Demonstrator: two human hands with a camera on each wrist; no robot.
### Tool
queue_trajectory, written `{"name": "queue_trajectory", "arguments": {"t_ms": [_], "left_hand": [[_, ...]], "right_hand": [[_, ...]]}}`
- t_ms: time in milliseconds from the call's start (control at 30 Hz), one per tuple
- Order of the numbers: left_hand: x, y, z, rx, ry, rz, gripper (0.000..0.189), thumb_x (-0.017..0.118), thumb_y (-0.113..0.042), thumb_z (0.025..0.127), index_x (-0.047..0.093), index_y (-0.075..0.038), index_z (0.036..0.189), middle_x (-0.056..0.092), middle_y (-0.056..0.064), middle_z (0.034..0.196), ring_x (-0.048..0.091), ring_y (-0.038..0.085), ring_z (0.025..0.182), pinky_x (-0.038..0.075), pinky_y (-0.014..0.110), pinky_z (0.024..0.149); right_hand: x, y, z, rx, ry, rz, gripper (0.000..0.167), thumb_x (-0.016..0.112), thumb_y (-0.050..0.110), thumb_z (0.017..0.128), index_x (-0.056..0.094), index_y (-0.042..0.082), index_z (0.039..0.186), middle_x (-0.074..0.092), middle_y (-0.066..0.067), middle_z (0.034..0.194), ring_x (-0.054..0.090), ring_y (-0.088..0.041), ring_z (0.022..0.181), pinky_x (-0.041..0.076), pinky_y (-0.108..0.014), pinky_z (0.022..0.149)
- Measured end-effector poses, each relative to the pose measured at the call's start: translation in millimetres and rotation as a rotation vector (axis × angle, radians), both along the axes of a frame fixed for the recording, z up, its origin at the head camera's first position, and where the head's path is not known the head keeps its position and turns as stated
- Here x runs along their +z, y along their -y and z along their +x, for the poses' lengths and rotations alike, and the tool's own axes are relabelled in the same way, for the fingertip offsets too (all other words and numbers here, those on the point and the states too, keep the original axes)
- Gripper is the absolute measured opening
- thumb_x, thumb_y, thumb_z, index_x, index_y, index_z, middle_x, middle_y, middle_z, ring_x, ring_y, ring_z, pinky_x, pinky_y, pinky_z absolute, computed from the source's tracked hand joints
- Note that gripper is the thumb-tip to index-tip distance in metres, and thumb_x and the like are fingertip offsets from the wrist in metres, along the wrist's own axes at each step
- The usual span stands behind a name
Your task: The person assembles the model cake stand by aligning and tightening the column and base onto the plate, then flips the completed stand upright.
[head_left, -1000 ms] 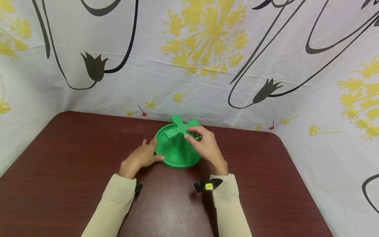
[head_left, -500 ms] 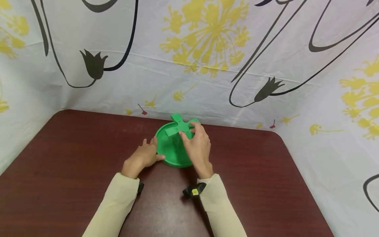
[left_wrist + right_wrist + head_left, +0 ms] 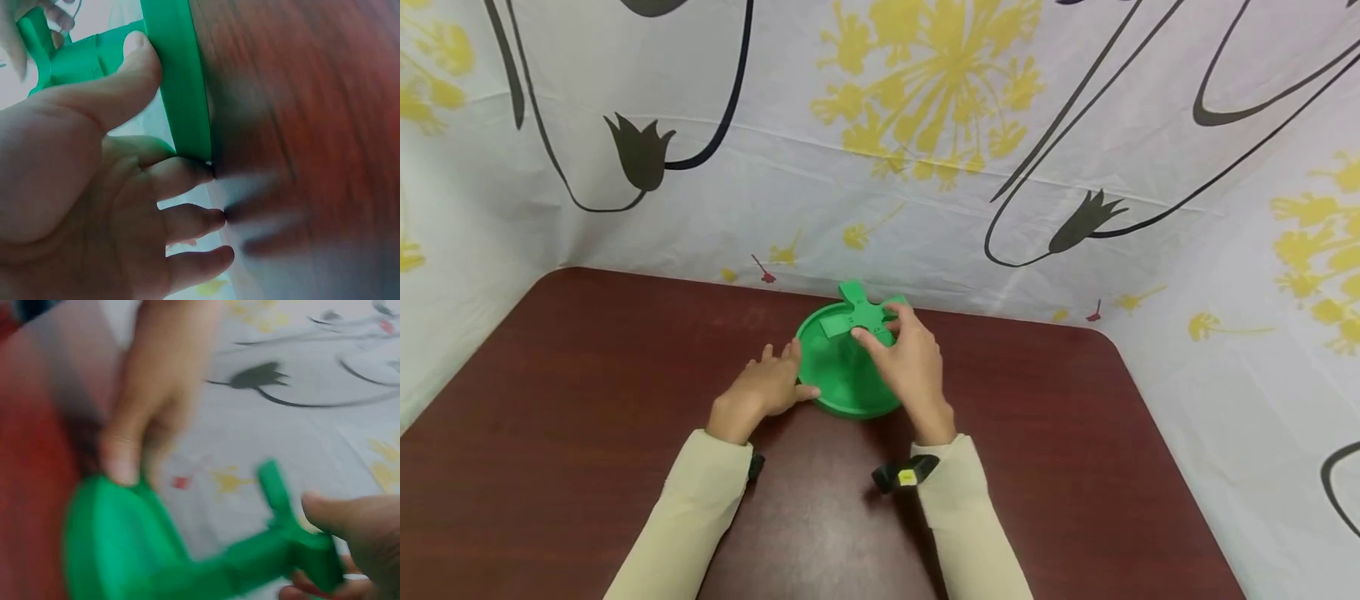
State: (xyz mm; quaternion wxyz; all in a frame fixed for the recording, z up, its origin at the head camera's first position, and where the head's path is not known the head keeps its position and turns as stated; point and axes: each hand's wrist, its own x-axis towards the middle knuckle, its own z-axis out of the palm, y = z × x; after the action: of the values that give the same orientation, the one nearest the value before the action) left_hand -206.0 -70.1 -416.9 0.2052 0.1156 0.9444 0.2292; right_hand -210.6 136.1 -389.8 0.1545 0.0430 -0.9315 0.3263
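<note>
A green plastic round dish [image 3: 842, 387] with a raised rim sits on the table. On its central post [image 3: 250, 562] is a cross-shaped top piece [image 3: 867, 315] with flat arms and small dark markings. My left hand [image 3: 760, 387] rests against the dish's left edge, fingers spread and fairly straight. Its thumb [image 3: 140, 59] lies at the rim, and the other fingertips reach the tabletop. My right hand [image 3: 913, 362] grips the top piece between thumb and fingers. The hand hides the top piece's near right arm and part of the dish. The right wrist view is blurred.
A dark red-brown wooden table [image 3: 587, 467] with rounded far corners bears the dish near its back edge. Behind and beside it hangs a white cloth [image 3: 737, 242] with yellow, black and red flower prints. Black straps [image 3: 904, 475] sit at both wrists, by cream sleeves.
My right hand moves left from the top piece's right side, its thumb coming to the near side, then shifts slightly right. My left hand and the dish stay together.
</note>
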Motion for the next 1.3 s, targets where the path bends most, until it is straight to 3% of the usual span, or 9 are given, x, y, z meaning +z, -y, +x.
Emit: {"name": "queue_trajectory", "arguments": {"t_ms": [67, 200, 367, 500, 633, 800, 1067, 1200, 1300], "left_hand": [[0.5, 5.4, -0.7, -0.012, 0.012, 0.027, 0.087, 0.057, -0.041, 0.101, 0.008, 0.003, 0.158, 0.015, 0.025, 0.162, 0.005, 0.051, 0.148, 0.014, 0.065, 0.117], [1.2, 21.5, -2.7, -0.026, 0.045, 0.092, 0.092, 0.059, -0.042, 0.099, 0.001, -0.002, 0.159, 0.005, 0.026, 0.164, -0.005, 0.052, 0.148, 0.008, 0.067, 0.117], [-1.3, 37.7, -4.8, -0.038, 0.067, 0.129, 0.101, 0.066, -0.038, 0.096, -0.005, -0.005, 0.159, -0.003, 0.026, 0.164, -0.012, 0.052, 0.147, 0.003, 0.068, 0.116], [-3.3, 36.9, -10.2, -0.078, 0.066, 0.131, 0.102, 0.069, -0.032, 0.094, -0.004, -0.006, 0.159, -0.001, 0.026, 0.164, -0.009, 0.049, 0.148, 0.005, 0.065, 0.118], [-3.6, 32.2, -20.8, -0.112, 0.069, 0.132, 0.102, 0.072, -0.027, 0.092, -0.002, -0.008, 0.16, 0.002, 0.026, 0.164, -0.003, 0.045, 0.151, 0.013, 0.062, 0.119], [-4.7, 27.5, -26.9, -0.132, 0.045, 0.125, 0.095, 0.072, -0.021, 0.092, 0.008, -0.009, 0.161, 0.008, 0.025, 0.164, 0.004, 0.041, 0.152, 0.02, 0.058, 0.118], [-7.7, 25.9, -32.4, -0.158, -0.052, 0.143, 0.087, 0.073, -0.015, 0.09, 0.021, -0.015, 0.16, 0.022, 0.021, 0.162, 0.015, 0.041, 0.15, 0.028, 0.054, 0.117], [-2.3, 30.1, -33.6, -0.168, -0.075, 0.191, 0.085, 0.073, -0.015, 0.091, 0.022, -0.016, 0.159, 0.023, 0.021, 0.162, 0.018, 0.04, 0.15, 0.031, 0.054, 0.115], [2.0, 35.8, -30.4, -0.183, -0.089, 0.238, 0.083, 0.071, -0.017, 0.092, 0.023, -0.015, 0.159, 0.024, 0.021, 0.161, 0.02, 0.039, 0.15, 0.032, 0.056, 0.114]], "right_hand": [[6.6, -15, -2.4, 0.067, 0.084, -0.034, 0.059, 0.072, 0.047, 0.089, 0.056, 0.013, 0.135, 0.072, -0.007, 0.109, 0.07, -0.024, 0.098, 0.056, -0.043, 0.077], [10.0, -55, -9.8, 0.25, 0.216, -0.136, 0.054, 0.073, 0.032, 0.092, 0.054, 0.01, 0.138, 0.066, -0.011, 0.124, 0.064, -0.029, 0.114, 0.053, -0.045, 0.093], [-5.8, -100, -15.6, 0.454, 0.421, -0.177, 0.083, 0.079, 0.015, 0.086, 0.032, 0.01, 0.154, 0.036, -0.013, 0.157, 0.038, -0.039, 0.142, 0.039, -0.055, 0.109], [-20.6, -109, -19.5, 0.567, 0.512, -0.16, 0.096, 0.081, 0.009, 0.083, 0.02, 0.007, 0.158, 0.025, -0.017, 0.162, 0.027, -0.041, 0.147, 0.03, -0.058, 0.114], [-31.4, -103, -23.4, 0.575, 0.539, -0.022, 0.102, 0.084, 0.015, 0.081, 0.018, 0.006, 0.158, 0.027, -0.018, 0.16, 0.025, -0.039, 0.146, 0.03, -0.057, 0.114], [-39.3, -93, -26.1, 0.481, 0.506, 0.092, 0.11, 0.088, 0.02, 0.075, 0.018, 0.013, 0.16, 0.026, -0.014, 0.16, 0.023, -0.036, 0.145, 0.033, -0.056, 0.112], [-44.0, -92, -29.8, 0.455, 0.423, 0.075, 0.11, 0.091, 0.016, 0.071, 0.025, 0.013, 0.158, 0.034, -0.014, 0.157, 0.031, -0.036, 0.144, 0.034, -0.054, 0.113], [-41.1, -97, -28.7, 0.489, 0.406, -0.03, 0.106, 0.09, 0.014, 0.072, 0.026, 0.016, 0.158, 0.045, -0.014, 0.15, 0.046, -0.033, 0.136, 0.043, -0.051, 0.107], [-38.1, -100, -25.5, 0.518, 0.403, -0.13, 0.103, 0.088, 0.01, 0.074, 0.027, 0.017, 0.157, 0.047, -0.014, 0.149, 0.047, -0.033, 0.135, 0.046, -0.051, 0.103]]}}
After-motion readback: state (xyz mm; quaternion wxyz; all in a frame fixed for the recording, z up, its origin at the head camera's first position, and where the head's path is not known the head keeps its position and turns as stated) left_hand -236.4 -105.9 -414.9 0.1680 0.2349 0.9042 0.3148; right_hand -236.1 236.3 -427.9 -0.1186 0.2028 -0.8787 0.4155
